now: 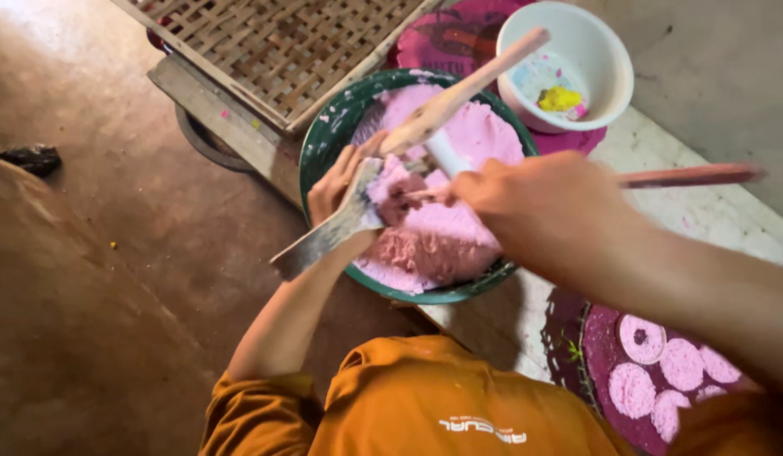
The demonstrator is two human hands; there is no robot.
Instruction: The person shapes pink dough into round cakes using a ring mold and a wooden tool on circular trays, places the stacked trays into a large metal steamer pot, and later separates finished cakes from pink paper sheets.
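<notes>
Scraping pink paste (pixel 442 228) in the green bowl (pixel 324 135) at the desk's edge, the left hand (pixel 337 181) grips a flat blade (pixel 324 236) and the right hand (pixel 535 203) a thin stick (pixel 687 176), with five pink discs (pixel 662 371) already laid on a tray and much paste left.

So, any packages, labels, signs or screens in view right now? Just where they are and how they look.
Printed mat: under the white bowl at the top, round, magenta with a dark picture and lettering.
Shirt print: bottom centre on the orange shirt, a short line of white lettering, seen upside down.
No packages, signs or screens show.
</notes>
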